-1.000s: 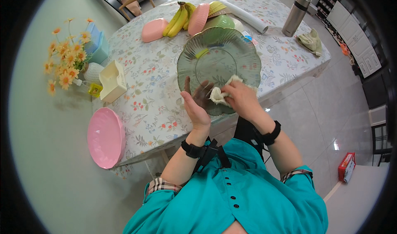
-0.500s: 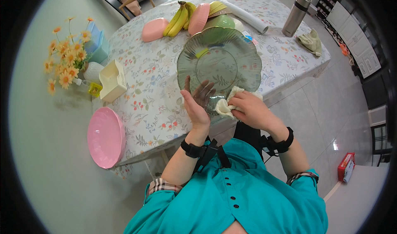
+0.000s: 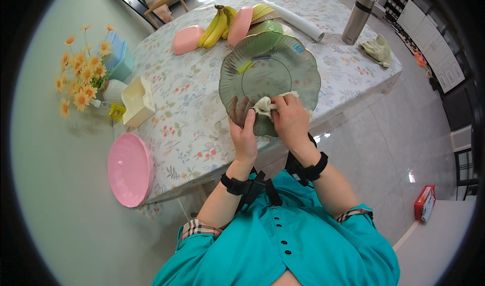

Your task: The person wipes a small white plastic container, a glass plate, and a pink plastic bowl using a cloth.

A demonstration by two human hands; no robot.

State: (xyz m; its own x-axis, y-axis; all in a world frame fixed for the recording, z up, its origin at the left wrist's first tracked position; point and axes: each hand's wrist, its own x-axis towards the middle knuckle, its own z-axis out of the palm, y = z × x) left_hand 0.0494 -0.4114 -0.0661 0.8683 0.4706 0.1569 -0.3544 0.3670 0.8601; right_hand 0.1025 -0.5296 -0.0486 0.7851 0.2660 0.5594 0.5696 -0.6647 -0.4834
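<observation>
A large green-tinted clear glass plate (image 3: 270, 76) with a scalloped, fluted rim is tilted up at the near edge of the table. My left hand (image 3: 244, 138) grips its lower left side, thumb on the face towards me, with the fingers showing through the glass behind it. Bunched in my right hand (image 3: 291, 120) is a cream cloth (image 3: 263, 107), pressed against the lower part of the plate's face. The right fingertips are partly buried in the folds. My two hands are close together.
On the flowered tablecloth (image 3: 184, 129) are bananas (image 3: 215, 29), pink dishes (image 3: 187, 39), a white roll (image 3: 298, 22), a steel flask (image 3: 358, 19) and a folded greenish cloth (image 3: 376, 51). At left stand a cream box (image 3: 137, 104), a pink basin (image 3: 129, 170) and orange flowers (image 3: 82, 76).
My right hand has moved left and up across the plate with the cloth, closer to my left hand. The left hand has closed in, its thumb now laid against the glass.
</observation>
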